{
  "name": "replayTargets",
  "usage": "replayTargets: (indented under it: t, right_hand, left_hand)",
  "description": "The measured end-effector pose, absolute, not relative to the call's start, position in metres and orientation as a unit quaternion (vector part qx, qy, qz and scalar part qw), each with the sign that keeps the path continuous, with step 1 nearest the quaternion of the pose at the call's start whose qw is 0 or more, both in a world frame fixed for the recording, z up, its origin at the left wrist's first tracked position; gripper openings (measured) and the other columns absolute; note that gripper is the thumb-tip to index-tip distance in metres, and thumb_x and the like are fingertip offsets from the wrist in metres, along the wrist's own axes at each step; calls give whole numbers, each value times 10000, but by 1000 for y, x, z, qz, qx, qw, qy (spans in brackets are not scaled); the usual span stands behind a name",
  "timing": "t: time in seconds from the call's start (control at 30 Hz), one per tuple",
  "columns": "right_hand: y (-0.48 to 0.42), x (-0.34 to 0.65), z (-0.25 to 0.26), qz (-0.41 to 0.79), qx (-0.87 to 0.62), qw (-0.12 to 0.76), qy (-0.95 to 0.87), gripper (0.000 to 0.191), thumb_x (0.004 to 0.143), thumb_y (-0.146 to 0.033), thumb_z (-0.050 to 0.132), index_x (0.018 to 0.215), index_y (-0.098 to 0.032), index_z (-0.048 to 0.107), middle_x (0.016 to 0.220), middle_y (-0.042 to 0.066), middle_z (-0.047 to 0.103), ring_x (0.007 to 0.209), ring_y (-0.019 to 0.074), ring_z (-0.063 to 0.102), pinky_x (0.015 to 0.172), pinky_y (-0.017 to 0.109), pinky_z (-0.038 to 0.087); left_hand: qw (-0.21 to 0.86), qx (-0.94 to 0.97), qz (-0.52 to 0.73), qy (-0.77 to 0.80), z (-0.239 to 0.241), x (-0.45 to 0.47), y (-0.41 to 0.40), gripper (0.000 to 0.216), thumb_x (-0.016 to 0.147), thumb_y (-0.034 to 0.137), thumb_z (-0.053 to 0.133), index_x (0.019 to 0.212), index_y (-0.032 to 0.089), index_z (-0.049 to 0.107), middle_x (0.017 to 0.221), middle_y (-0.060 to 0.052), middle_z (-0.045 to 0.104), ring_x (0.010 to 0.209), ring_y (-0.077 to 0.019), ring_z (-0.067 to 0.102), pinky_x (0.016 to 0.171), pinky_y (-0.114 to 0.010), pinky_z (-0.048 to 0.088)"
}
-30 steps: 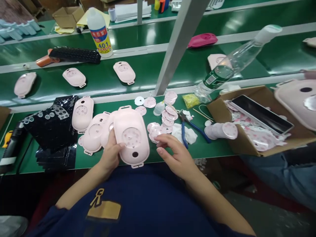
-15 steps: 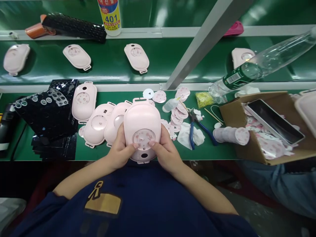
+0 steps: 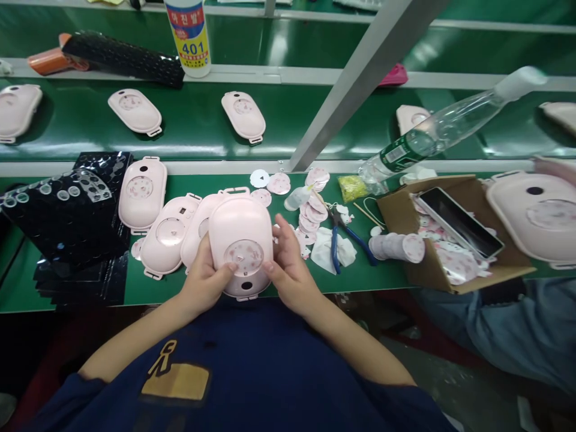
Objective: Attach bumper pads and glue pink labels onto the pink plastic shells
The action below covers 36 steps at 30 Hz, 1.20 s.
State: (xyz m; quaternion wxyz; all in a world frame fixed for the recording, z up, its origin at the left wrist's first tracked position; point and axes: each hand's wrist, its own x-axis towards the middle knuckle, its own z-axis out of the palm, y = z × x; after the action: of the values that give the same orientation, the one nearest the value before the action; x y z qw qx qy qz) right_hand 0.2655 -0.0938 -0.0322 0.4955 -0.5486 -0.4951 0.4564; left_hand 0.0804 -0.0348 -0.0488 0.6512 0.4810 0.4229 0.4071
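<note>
A pink plastic casing point(image 3: 240, 225), rounded and oblong with a round patterned disc near its lower end, is held upright over the bench edge. My left hand point(image 3: 204, 277) grips its left side, thumb on the front by the disc. At the right side is my right hand point(image 3: 292, 273), its fingers spread and lifted off, with only the thumb at the casing's edge. Two similar casings point(image 3: 167, 231) lie partly overlapped to the left, and another casing point(image 3: 143, 195) lies beyond them. Round patterned discs point(image 3: 312, 213) are scattered and stacked to the right.
Blue-handled pliers point(image 3: 335, 240) lie on white tissue. A cardboard box point(image 3: 400, 210) holds patterned pieces and a phone point(image 3: 461, 222). A plastic bottle point(image 3: 416, 147) leans behind it. Black sheets point(image 3: 76, 222) are piled at left; a metal post point(image 3: 355, 78) slants across the shelf.
My right hand's fingers have opened away from the casing's side, while my left hand keeps hold. The view has turned slightly right and tilted up.
</note>
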Motion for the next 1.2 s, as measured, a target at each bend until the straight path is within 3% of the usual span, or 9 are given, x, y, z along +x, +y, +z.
replayTargets:
  t: [0.1,0.23,0.37,0.43,0.53,0.67,0.9,1.03,1.2]
  right_hand:
    - [-85,294,-35,248,-655,494,-515,747,907,-485,563,1548,-330,212,1431,138,404,1177,283,552,1002,494,487]
    - [-48,333,-46,67,-819,299,-485,672,813,-470,654,1415,-243,463,1386,165,398,1324,404,372,1073,637,342]
    - [-17,344,-55,73,-845,209,-488,487,797,-407,693,1235,-210,613,1417,176,441,1317,427,385,1067,652,309]
    - [-16,343,-52,61,-816,253,-517,363,796,-386,685,1118,-223,642,1449,156,461,1346,411,393,1088,638,304]
    - [-34,338,-36,83,-719,358,-591,342,825,-381,650,1137,-254,593,1416,121,555,1317,342,499,1067,574,396]
    - [-71,329,-11,131,-568,405,-704,341,844,-324,693,1159,-267,576,1076,58,728,973,247,696,857,401,547]
    - [-114,312,-7,115,-545,362,-748,281,871,-309,642,1130,-222,575,916,60,690,800,217,681,691,337,561]
    - [-130,311,7,103,-557,313,-762,283,864,-271,630,1135,-195,591,818,45,669,686,187,645,606,300,532]
    - [-143,308,38,96,-536,261,-797,321,879,-195,611,1197,-166,580,823,64,684,714,197,656,622,301,538]
  left_hand:
    - [647,472,407,440,-49,75,-35,702,719,399,815,1336,215,536,1306,-127,634,1214,-330,596,1068,-499,481]
    - [643,499,384,436,-49,72,-37,732,738,420,790,1368,202,488,1318,-135,625,1205,-323,602,1040,-499,502]
    - [623,538,382,420,-48,69,-41,713,772,409,753,1387,194,461,1331,-139,617,1206,-308,603,1039,-482,507]
    - [610,551,384,420,-46,66,-43,680,785,397,737,1376,193,469,1318,-138,625,1199,-305,610,1037,-479,509]
    - [587,565,393,426,-43,61,-45,664,796,376,721,1381,190,466,1350,-144,608,1237,-313,593,1076,-496,480]
    - [581,578,394,415,-41,59,-43,677,810,349,689,1419,173,453,1392,-160,581,1289,-328,560,1120,-525,434]
    - [575,604,355,423,-40,57,-34,718,828,323,669,1477,169,403,1459,-167,534,1366,-337,496,1157,-540,395]
    - [523,672,356,385,-37,57,-37,636,858,263,630,1452,179,421,1369,-160,595,1262,-319,587,1065,-512,494]
    - [432,736,403,330,-33,56,-45,645,855,195,618,1467,201,414,1295,-140,617,1162,-282,634,1004,-457,537]
